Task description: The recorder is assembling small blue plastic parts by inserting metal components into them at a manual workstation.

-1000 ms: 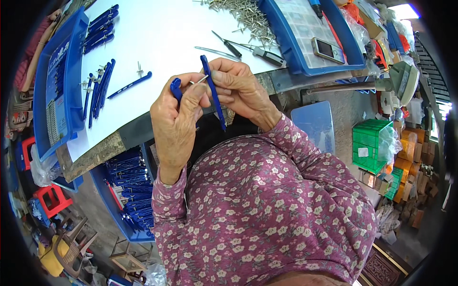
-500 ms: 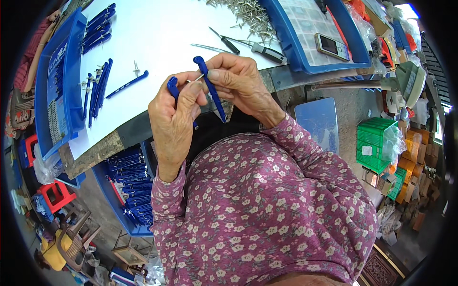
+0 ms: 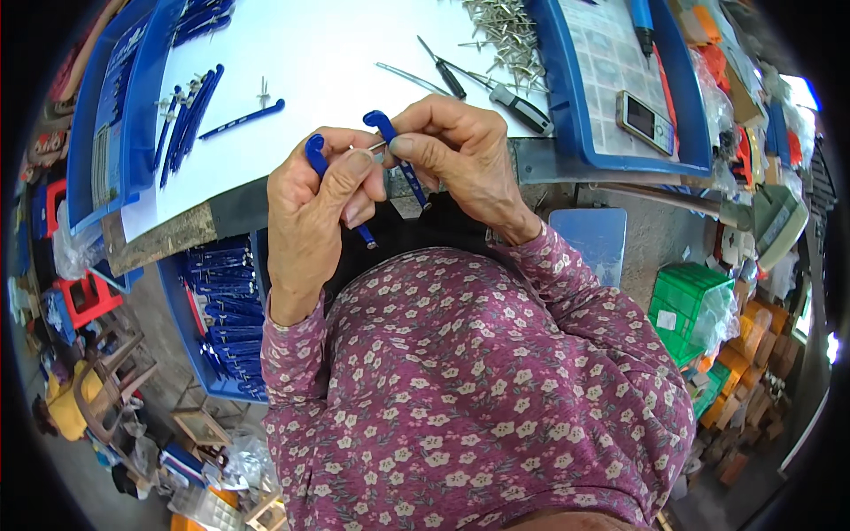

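Close together over the table's near edge, both my hands are closed in pinches. My left hand (image 3: 305,217) holds a long blue plastic piece with a rounded, hooked end (image 3: 316,150); its lower tip shows below the fingers. A similar blue plastic piece (image 3: 379,125) is pinched in my right hand (image 3: 465,159), slanting down to the right. Between the two hands a thin metal pin (image 3: 376,146) reaches the right-hand piece, near my left thumb; how it sits in either piece is partly hidden by fingers.
On the white tabletop lie one blue piece (image 3: 243,119), a bundle of blue pieces (image 3: 193,119), a screwdriver (image 3: 521,110) and a heap of metal pins (image 3: 505,35). A blue tray (image 3: 575,146) holds a phone (image 3: 645,122). Below the table stands a crate of blue pieces (image 3: 208,345).
The whole view has shifted, so the tabletop things sit differently in the picture. My hands keep their grips, and the right-hand piece leans a little more.
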The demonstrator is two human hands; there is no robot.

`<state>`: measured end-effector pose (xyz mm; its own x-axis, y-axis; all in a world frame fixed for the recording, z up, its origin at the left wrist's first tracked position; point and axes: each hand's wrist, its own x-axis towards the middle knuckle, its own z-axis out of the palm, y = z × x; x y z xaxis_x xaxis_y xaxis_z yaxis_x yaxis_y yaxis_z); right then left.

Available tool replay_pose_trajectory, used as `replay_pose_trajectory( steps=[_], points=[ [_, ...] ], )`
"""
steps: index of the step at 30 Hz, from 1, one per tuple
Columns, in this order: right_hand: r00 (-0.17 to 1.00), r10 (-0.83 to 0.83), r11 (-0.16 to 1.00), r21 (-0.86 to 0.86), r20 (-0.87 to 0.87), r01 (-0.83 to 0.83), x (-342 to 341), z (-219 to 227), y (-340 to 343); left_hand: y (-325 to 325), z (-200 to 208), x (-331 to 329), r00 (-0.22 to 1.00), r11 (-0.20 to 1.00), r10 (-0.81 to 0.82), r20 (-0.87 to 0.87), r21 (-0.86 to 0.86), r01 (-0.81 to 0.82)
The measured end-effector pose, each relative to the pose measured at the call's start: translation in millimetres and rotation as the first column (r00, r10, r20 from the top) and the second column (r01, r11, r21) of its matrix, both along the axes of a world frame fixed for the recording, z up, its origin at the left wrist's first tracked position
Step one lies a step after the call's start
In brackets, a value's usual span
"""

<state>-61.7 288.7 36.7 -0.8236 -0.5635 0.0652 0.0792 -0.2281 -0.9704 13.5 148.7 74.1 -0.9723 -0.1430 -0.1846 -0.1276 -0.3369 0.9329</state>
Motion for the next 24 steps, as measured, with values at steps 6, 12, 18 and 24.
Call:
replay_pose_trajectory(
  steps=[6, 12, 18, 24],
  points=[
    [0.974, 0.037, 0.999, -0.003, -0.223, -0.039, -5, 1, 4, 4, -5, 3, 1.0, 0.977, -0.005, -0.016, 0.213, 0.008],
    [0.856, 0.033, 0.999, 0.0, -0.516, -0.038, -14, 11, 9, 11, -9, 2, 0.999, 0.92, 0.026, -0.03, 0.391, -0.012],
    [0.671, -0.093, 0.996, -0.072, -0.735, 0.059, -16, 13, 6, 6, -10, -1, 0.994, 0.912, -0.037, -0.099, 0.404, 0.074],
    [0.732, -0.067, 0.997, -0.018, -0.678, 0.074, -4, 15, 0, 2, -13, 3, 0.985, 0.957, -0.004, -0.17, 0.284, 0.052]
  ],
)
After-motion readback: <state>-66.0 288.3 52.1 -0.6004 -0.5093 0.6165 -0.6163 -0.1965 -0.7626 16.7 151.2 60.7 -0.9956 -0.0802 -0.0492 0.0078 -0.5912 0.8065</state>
